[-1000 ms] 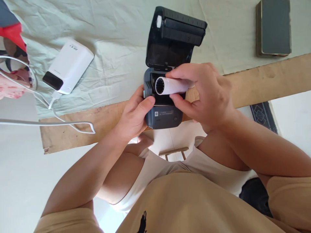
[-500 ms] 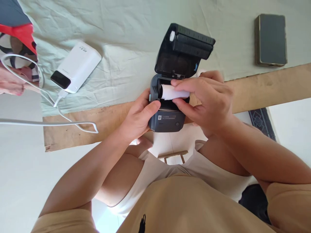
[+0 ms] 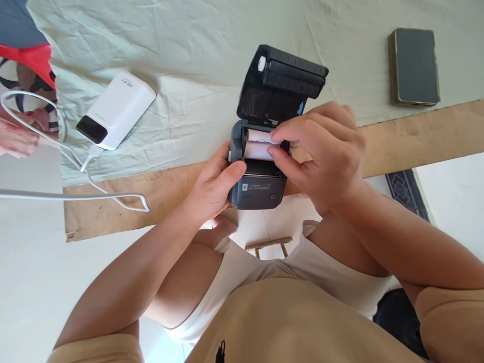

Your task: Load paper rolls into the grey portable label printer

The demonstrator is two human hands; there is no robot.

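A dark grey portable label printer (image 3: 257, 194) is held at the table's edge, its lid (image 3: 282, 83) swung up and back. My left hand (image 3: 217, 184) is closed around the printer's left side, thumb on the rim of the paper bay. Inside the bay lies a white paper roll (image 3: 257, 150), with an uneven loose edge running along it. My right hand (image 3: 321, 148) reaches in from the right, thumb and index finger pinching at the roll's right end. Its other fingers are curled, and the hand hides that end of the bay.
A white power bank (image 3: 121, 108) with a plugged-in white cable (image 3: 85, 164) rests on the pale green cloth (image 3: 189, 45) at left. A dark box (image 3: 415, 65) lies at the upper right. Another person's hand (image 3: 18, 136) shows at the far left. A wooden board (image 3: 416, 133) edges the table.
The paper roll has gone from tilted between my right fingers to lying level inside the bay. My right fingers have shifted to its right end. My left hand keeps its hold.
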